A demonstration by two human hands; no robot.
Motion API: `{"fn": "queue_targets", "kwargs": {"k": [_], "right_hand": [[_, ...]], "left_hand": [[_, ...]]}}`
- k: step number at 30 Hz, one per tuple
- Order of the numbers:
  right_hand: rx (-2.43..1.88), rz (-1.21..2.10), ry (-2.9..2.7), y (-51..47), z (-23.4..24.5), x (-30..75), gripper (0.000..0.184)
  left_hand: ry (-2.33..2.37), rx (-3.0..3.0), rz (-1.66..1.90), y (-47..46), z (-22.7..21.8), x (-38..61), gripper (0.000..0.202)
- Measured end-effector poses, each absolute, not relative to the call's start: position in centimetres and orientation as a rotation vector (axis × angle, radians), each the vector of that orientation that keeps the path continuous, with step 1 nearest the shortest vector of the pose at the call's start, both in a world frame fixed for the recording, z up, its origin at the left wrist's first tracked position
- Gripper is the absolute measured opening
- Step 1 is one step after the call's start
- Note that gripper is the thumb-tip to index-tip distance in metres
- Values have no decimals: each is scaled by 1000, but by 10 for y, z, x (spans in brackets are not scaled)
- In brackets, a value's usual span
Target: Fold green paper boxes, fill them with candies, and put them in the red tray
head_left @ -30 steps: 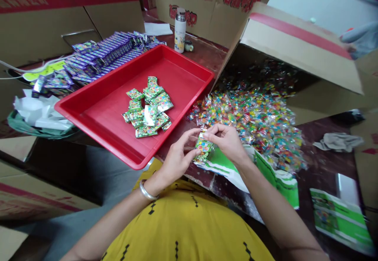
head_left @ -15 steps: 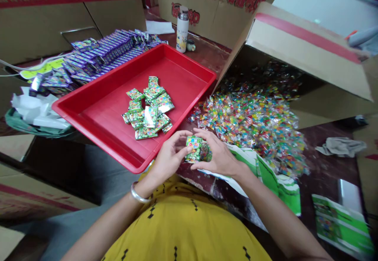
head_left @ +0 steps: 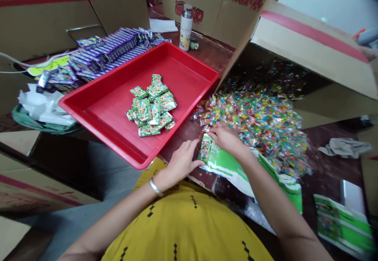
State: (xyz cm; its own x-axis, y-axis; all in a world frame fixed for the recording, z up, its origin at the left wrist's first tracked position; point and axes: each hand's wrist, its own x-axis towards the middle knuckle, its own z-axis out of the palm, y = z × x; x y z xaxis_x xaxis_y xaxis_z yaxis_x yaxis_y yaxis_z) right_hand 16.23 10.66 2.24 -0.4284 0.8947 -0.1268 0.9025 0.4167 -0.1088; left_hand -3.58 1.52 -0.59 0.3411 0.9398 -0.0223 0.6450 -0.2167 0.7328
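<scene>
My left hand lies over the table's front edge, fingers stretched out and thumb apart, with nothing in it. Its fingertips are beside a green printed plastic sheet. Above that sheet, at the near left edge of a heap of small wrapped candies, is my right hand. Its fingers are bent together, and what they hold, if anything, is hidden. A clear candy wrapper shows by its fingertips. Several small green printed packs lie piled in the red tray to the left.
A tilted cardboard carton opens over the candies. Rows of purple boxes stand behind the tray. A white bottle and a small cup are at the back. A grey cloth and another green sheet lie right.
The green pack that both hands held is out of them, and another pack shows on top of the tray's pile. My right hand has moved to the candies; my left hand has opened.
</scene>
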Motion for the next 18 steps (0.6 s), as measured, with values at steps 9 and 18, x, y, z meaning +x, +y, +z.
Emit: {"fn": "queue_targets", "kwargs": {"k": [9,18], "right_hand": [[1806,-253,2887,78,21,168,13],[2202,-433,2951,70,25,163,15]], "left_hand": [[1459,2090,387,11,-18,-25,72],[1456,2090,569,12,-14,-7,79]]}}
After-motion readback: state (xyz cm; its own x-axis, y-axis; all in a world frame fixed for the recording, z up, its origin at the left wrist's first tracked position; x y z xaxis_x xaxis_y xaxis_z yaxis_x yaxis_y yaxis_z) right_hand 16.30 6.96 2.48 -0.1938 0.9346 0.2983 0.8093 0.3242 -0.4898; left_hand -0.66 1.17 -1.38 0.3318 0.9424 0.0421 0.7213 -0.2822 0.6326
